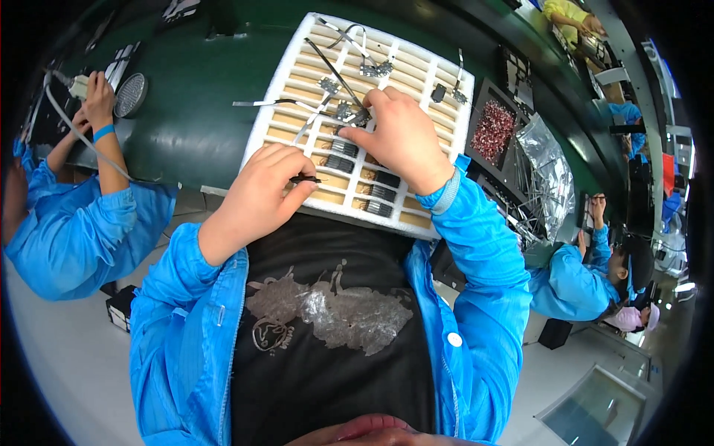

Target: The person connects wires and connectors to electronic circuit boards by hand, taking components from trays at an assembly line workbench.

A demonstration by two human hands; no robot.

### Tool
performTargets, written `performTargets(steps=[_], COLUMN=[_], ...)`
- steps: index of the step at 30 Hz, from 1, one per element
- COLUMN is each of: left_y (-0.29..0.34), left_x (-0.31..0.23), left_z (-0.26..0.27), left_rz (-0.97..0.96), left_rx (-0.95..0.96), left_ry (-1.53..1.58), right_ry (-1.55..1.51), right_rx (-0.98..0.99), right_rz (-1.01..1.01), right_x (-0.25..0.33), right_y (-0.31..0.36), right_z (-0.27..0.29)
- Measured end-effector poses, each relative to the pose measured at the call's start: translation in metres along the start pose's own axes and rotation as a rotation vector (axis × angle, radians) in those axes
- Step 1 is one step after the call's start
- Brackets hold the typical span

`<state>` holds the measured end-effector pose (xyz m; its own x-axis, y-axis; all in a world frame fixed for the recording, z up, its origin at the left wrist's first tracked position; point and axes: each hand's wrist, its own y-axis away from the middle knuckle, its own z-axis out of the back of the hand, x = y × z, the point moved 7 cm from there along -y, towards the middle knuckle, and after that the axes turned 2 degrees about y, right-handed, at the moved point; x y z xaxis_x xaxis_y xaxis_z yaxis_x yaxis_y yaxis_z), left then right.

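Observation:
A white foam tray (256,149) with rows of narrow slots lies in front of me. My left hand (264,189) is closed over its near left part, thumb and forefinger pinching a small thin black part (303,179). Over the tray's middle, my right hand (401,130) has its thumb and forefinger closing on a small black circuit board (349,114) with a flat cable; the fingers partly cover it. Other small boards with flat cables (376,69) lie across the far slots. Black parts with thin leads (341,162) fill several near slots.
Right of the tray stands a black box of small red pieces (494,130), beside a clear plastic bag (547,167) and thin metallic strips. A co-worker's hands (97,104) work at the left of the green bench (190,104), near a round metal mesh (132,95). Other people sit at right.

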<state>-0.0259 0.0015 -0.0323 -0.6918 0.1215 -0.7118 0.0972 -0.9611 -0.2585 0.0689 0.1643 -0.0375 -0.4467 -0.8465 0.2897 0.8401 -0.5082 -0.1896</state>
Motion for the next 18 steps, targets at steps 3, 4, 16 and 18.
performTargets(steps=[3, 4, 16, 18], left_y=[0.012, 0.014, 0.033, 0.035], left_x=[0.0, 0.002, 0.006, 0.008], left_z=[0.003, 0.002, 0.001, -0.003], left_rz=[-0.007, 0.005, -0.044, -0.041], left_rx=[-0.003, 0.023, 0.043, 0.035], left_ry=[0.036, 0.06, 0.138, 0.182], right_ry=[0.003, -0.003, -0.19, -0.382], right_rx=[0.015, 0.028, 0.013, -0.005], right_rz=[-0.02, -0.039, -0.077, -0.263], right_x=[0.003, 0.003, -0.016, -0.03], right_y=[0.0, 0.0, 0.015, 0.023], right_z=[-0.002, -0.003, 0.007, 0.007])
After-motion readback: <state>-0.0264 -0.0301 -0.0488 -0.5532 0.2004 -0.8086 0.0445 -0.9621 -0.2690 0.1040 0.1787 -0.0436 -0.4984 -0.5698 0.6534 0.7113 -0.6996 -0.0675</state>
